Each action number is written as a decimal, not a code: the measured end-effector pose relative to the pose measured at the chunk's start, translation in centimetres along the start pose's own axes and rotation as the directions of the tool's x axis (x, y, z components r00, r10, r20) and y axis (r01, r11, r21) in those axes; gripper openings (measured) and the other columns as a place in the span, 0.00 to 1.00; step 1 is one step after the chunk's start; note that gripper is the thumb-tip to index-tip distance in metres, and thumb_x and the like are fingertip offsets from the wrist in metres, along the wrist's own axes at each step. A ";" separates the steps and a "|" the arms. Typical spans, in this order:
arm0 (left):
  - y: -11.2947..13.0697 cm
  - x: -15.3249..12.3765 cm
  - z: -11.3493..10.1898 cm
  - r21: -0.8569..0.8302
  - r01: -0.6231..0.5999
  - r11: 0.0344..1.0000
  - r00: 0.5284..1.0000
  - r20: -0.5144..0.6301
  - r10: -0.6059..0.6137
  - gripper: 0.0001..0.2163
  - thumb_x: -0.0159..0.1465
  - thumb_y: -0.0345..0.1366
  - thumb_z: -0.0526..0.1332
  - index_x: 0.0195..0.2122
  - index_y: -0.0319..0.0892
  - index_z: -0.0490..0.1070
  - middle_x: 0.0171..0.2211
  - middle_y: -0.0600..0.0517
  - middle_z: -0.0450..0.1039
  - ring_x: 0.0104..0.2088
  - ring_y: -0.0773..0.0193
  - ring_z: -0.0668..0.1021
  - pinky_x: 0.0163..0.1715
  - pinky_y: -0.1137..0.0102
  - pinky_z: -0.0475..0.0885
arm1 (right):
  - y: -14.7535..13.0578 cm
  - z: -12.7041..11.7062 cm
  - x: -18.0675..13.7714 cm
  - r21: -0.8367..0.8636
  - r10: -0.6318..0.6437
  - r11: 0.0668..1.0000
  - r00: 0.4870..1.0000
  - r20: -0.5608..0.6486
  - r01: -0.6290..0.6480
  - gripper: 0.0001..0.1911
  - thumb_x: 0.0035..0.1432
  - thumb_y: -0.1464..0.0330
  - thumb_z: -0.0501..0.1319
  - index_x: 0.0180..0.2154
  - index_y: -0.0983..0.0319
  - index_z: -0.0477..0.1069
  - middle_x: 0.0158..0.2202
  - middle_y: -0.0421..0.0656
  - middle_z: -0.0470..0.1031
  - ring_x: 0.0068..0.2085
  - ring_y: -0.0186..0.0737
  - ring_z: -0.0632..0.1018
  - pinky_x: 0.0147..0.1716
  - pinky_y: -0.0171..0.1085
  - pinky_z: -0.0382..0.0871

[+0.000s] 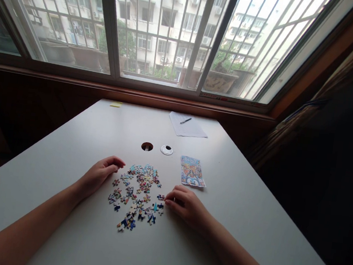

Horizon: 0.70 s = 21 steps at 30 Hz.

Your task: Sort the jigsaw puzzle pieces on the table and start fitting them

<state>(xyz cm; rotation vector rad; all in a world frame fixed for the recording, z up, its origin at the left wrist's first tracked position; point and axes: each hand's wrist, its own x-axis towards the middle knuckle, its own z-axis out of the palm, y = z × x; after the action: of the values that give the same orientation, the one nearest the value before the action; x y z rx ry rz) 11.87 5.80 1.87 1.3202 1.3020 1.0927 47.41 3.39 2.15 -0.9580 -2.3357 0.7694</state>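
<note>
Loose jigsaw puzzle pieces point(144, 175) lie scattered in a pile on the white table point(87, 241). Left of the pile, my left hand point(100, 172) rests on its side, fingers loosely bent and thumb apart, holding nothing. On the other side, my right hand point(185, 203) lies with curled fingers and a gap between thumb and forefinger. Its fingertips are right beside a small puzzle piece point(160, 197) at the pile's edge; whether they touch it I cannot tell. Beyond that hand lies a colourful picture sheet point(193, 172) with a blue cartoon character.
Farther back are a round cable hole point(147, 146) and its loose cover point(167, 149). Paper sheets point(188, 127) with a pen point(186, 121) on top lie near the far edge, and a yellow sticky note point(116, 104) at the far left. A barred window point(162, 33) stands behind.
</note>
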 end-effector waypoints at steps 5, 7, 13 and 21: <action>-0.2 0.1 -0.1 0.004 -0.018 1.000 1.000 0.014 0.018 0.11 0.56 0.36 0.62 0.40 0.43 0.78 0.42 0.48 0.77 0.44 0.54 0.74 0.44 0.64 0.67 | -0.3 0.1 0.0 0.004 0.006 1.000 1.000 -0.016 -0.006 0.09 0.67 0.63 0.61 0.40 0.59 0.79 0.36 0.44 0.76 0.38 0.40 0.75 0.39 0.38 0.69; -0.3 0.1 -0.1 0.004 -0.022 1.000 1.000 0.018 0.021 0.11 0.57 0.36 0.62 0.40 0.43 0.78 0.42 0.48 0.77 0.44 0.55 0.74 0.45 0.65 0.67 | -0.3 0.1 0.0 0.024 0.012 1.000 1.000 -0.019 -0.012 0.09 0.66 0.63 0.61 0.40 0.59 0.79 0.35 0.44 0.76 0.37 0.40 0.75 0.38 0.37 0.68; 0.0 -0.1 0.1 -0.004 -0.026 1.000 1.000 0.009 0.027 0.11 0.55 0.36 0.62 0.39 0.43 0.78 0.40 0.48 0.77 0.42 0.55 0.75 0.44 0.65 0.68 | 0.3 -0.5 0.2 0.196 0.142 0.973 0.986 -0.083 -0.124 0.10 0.66 0.61 0.62 0.40 0.59 0.79 0.34 0.42 0.77 0.32 0.37 0.74 0.32 0.35 0.66; -0.2 0.0 0.0 -0.003 -0.020 1.000 1.000 0.018 0.020 0.11 0.56 0.36 0.62 0.40 0.42 0.78 0.41 0.48 0.77 0.44 0.55 0.74 0.45 0.65 0.67 | 0.7 -0.2 0.3 0.174 0.148 0.976 0.985 -0.094 -0.130 0.08 0.64 0.64 0.63 0.41 0.59 0.79 0.35 0.42 0.74 0.31 0.35 0.71 0.32 0.35 0.67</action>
<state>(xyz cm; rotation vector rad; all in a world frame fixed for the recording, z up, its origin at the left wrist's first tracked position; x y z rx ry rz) 11.80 5.84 1.68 1.3408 1.2760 1.0933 47.69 4.08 1.85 -1.0691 -2.0932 0.9307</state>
